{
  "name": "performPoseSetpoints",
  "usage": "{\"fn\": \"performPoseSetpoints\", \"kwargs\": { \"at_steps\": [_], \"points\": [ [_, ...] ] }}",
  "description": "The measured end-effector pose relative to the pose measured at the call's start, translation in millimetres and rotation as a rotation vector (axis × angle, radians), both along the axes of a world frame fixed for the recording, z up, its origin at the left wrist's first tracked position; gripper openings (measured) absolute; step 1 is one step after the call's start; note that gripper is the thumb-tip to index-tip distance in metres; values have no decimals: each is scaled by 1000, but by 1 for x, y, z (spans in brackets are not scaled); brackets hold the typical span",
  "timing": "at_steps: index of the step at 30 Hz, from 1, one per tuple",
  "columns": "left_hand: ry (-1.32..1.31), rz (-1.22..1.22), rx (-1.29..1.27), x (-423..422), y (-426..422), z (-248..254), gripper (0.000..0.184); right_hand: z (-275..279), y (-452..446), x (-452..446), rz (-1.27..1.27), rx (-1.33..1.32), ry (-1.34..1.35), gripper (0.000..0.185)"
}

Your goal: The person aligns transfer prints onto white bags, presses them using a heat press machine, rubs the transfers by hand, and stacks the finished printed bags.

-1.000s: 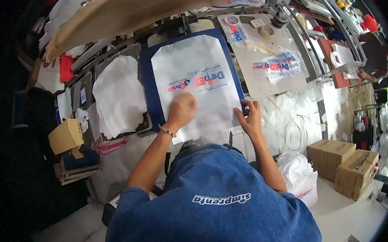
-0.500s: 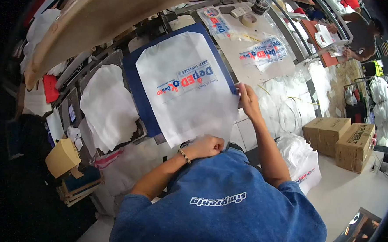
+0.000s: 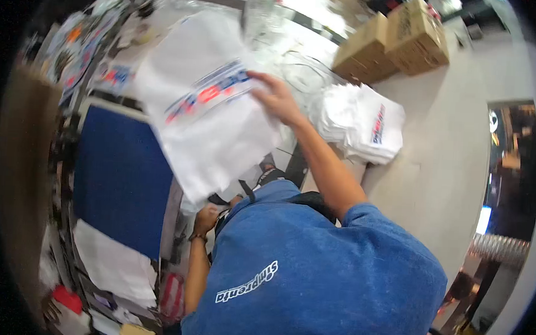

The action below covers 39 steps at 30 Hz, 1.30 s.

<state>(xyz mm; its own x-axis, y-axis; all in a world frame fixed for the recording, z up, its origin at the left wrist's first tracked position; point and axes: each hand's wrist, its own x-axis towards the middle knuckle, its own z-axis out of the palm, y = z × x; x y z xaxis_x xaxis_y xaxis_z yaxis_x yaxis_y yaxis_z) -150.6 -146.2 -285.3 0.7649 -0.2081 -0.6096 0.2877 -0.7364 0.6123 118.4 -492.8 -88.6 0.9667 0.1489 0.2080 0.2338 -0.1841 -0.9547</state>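
A white sheet with blue and red "DepED" print (image 3: 202, 143) hangs raised in the air, tilted and somewhat blurred. My right hand (image 3: 277, 98) grips it at its right edge, thumb and fingers closed on the material. The flat blue board (image 3: 119, 178) lies bare to the left of the sheet. Down by my waist, my left hand (image 3: 204, 220), with a bracelet on the wrist, is curled closed below the sheet's lower corner. It is apart from the sheet, and I see nothing in its fingers.
A stack of printed white sheets (image 3: 364, 121) stands to the right. Cardboard boxes (image 3: 395, 44) are on the floor beyond it. Plain white sheets (image 3: 114, 262) lie below the blue board, and clear plastic with print (image 3: 112, 77) lies above it.
The printed sheet has come up off the blue board and moved right in my right hand. My left hand stays low near my waist. The view has turned toward the right-hand stack.
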Motion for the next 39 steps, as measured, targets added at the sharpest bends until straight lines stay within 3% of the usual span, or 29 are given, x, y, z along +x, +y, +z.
{"fn": "performPoseSetpoints", "kwargs": {
  "at_steps": [4,6,7,8,9,11,13,17,19,22,23,24,25,26,27,29,30,31,32,33,35,37,39],
  "points": [
    [114,-76,209,1,13,3,31,-10,-166,-52,-689,92,111,65],
    [223,-149,252,12,4,5,31,-63,-257,-69,-948,252,-17,72],
    [227,-169,263,25,-6,9,31,-83,-299,-83,-1100,122,-74,73],
    [212,-211,266,39,-16,17,31,-101,-332,-95,-1207,253,-70,73],
    [196,-252,269,51,-24,26,30,-112,-351,-108,-1249,565,-88,74],
    [296,-183,314,84,-46,20,28,-137,-385,-131,-1467,512,-118,74],
    [117,-142,118,111,-45,-12,27,-180,-410,-144,-1755,588,13,75],
    [-89,-252,43,205,-142,78,22,-264,-429,-164,-1787,658,72,80],
    [-178,-265,57,246,-169,108,21,-304,-439,-172,-1874,390,253,84],
    [-411,-95,16,301,-185,150,19,-348,-450,-187,-1828,309,464,84],
    [-491,-25,42,323,-180,157,19,-351,-448,-184,-1859,264,523,75],
    [-607,41,139,343,-175,165,19,-375,-463,-201,-1696,129,548,65],
    [-715,100,231,364,-166,171,20,-355,-456,-198,-1599,33,543,59],
    [-808,192,259,385,-150,171,20,-353,-455,-200,-1658,-273,626,66],
    [-902,278,284,405,-130,163,20,-335,-451,-199,-1609,-415,825,76],
    [-876,360,513,442,-78,145,38,-293,-449,-191,-1602,-634,1156,82],
    [-881,388,531,457,-60,126,38,-309,-471,-211,-1600,-672,1106,79],
    [-833,474,640,470,-42,104,53,-328,-496,-217,-1600,-711,1052,76],
    [-778,558,742,476,-27,93,68,-302,-487,-201,-1607,-745,977,70],
    [-778,583,744,476,-24,96,68,-267,-478,-190,-1621,-778,900,64],
    [-401,414,811,471,-40,109,88,-206,-451,-150,-1590,-891,701,58],
    [-398,487,812,470,-48,123,82,-189,-437,-108,-1541,-990,500,53],
    [-407,556,824,470,-40,123,76,-192,-420,-63,-1328,-824,36,43]
  ]
}}
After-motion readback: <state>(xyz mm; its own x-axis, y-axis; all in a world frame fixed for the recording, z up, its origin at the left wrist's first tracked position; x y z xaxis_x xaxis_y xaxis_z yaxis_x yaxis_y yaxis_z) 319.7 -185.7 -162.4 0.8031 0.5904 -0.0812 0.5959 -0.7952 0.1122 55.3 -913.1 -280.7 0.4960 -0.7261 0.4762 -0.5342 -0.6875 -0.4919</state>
